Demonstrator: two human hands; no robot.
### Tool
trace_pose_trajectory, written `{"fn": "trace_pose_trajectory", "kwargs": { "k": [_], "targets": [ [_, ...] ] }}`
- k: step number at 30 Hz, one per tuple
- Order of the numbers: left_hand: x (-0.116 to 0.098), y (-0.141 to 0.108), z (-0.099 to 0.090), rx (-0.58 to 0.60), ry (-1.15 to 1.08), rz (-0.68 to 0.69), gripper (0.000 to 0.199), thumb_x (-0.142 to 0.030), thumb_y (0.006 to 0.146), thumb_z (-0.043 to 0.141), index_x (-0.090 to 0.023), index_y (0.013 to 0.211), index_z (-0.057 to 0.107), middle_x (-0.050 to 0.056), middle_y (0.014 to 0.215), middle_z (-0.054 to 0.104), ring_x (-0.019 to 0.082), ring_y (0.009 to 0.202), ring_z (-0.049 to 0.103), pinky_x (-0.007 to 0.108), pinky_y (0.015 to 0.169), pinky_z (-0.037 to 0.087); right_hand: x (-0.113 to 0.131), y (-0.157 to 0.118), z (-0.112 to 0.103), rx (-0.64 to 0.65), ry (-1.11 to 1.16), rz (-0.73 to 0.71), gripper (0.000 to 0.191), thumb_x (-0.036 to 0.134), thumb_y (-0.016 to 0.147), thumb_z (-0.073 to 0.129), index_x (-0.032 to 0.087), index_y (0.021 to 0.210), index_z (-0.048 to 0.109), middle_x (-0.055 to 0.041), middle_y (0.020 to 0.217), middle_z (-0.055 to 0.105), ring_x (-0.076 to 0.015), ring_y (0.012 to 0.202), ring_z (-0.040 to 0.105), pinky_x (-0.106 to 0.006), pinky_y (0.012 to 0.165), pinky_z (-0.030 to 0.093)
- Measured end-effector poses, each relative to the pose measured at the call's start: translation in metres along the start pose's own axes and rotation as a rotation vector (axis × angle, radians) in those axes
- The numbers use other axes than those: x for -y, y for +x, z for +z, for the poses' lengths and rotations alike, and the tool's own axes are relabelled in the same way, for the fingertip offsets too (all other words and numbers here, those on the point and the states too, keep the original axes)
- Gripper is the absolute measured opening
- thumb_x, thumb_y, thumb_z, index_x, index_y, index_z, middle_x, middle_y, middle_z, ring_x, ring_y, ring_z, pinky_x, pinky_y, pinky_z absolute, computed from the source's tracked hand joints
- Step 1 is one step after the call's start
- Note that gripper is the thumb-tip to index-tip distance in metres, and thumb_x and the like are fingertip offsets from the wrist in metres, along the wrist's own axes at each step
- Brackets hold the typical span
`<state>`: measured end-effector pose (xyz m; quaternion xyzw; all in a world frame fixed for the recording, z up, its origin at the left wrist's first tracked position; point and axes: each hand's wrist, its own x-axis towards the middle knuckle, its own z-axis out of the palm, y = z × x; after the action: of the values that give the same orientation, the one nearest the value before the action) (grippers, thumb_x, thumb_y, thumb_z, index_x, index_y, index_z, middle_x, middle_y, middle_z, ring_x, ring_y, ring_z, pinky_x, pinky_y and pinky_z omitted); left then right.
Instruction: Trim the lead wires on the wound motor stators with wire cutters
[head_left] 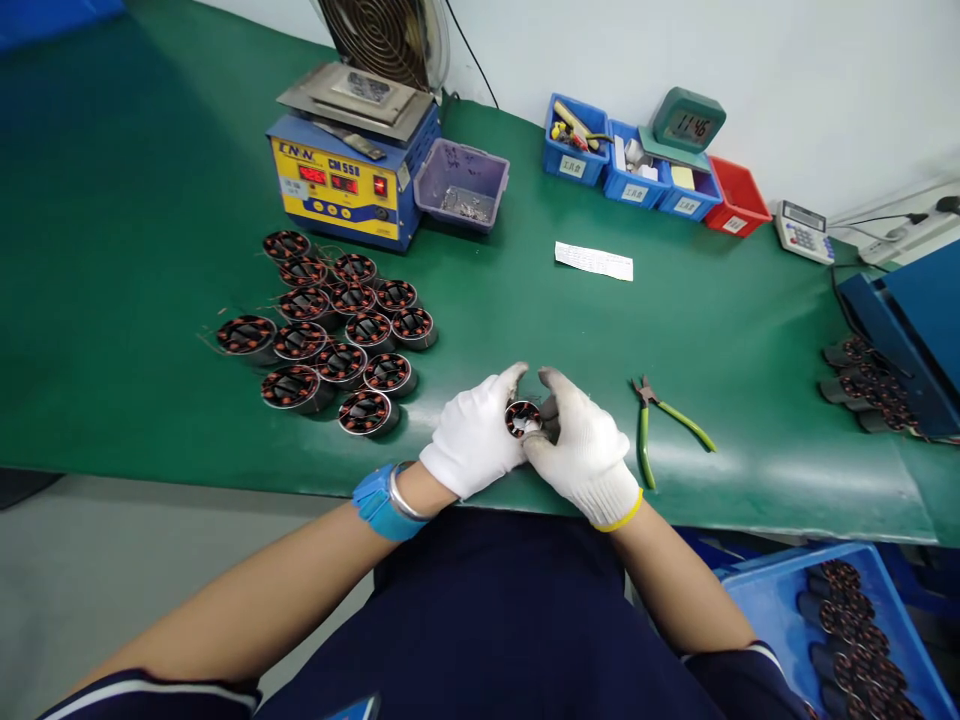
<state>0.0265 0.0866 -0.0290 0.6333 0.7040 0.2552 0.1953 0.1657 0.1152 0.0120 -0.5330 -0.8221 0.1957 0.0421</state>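
Near the front edge of the green table, a motor stator with copper windings is held between my two white-gloved hands. My left hand wraps its left side, and my right hand grips its right side, thumb at the near rim. The fingers partly hide the stator's body. To the right of my right hand lie green-handled cutting pliers, their handles spread apart. On the left, several more stators stand in a cluster, with thin wires sticking out of some.
A blue-and-yellow soldering unit and a purple bin stand behind the cluster. Blue bins, a red bin, clock and calculator line the wall. A paper slip lies mid-table. A blue crate of stators is lower right.
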Motion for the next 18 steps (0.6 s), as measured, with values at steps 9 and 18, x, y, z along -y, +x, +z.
{"fn": "trace_pose_trajectory", "kwargs": {
  "k": [9,18],
  "targets": [
    [-0.001,-0.001,0.000,-0.016,0.043,-0.020,0.065,-0.033,0.077,0.061,-0.021,0.139,0.044,0.010,0.121,0.063,0.030,0.102,0.066,0.039,0.088,0.052,0.024,0.005,-0.014,0.089,-0.366,-0.084,0.066,0.023,0.083,0.046,0.027,0.147,0.031,-0.0094,0.107,0.064,-0.0265,0.085,0.064,-0.034,0.064,0.050],
    [-0.001,-0.001,-0.005,0.009,0.030,-0.039,0.079,-0.047,0.071,0.068,-0.022,0.141,0.041,0.008,0.118,0.063,0.031,0.100,0.066,0.039,0.084,0.053,-0.015,0.013,-0.018,0.192,0.258,-0.058,0.066,0.020,0.068,0.057,0.026,0.133,0.046,0.0001,0.087,0.067,-0.0175,0.077,0.064,-0.028,0.066,0.049]
  ]
}}
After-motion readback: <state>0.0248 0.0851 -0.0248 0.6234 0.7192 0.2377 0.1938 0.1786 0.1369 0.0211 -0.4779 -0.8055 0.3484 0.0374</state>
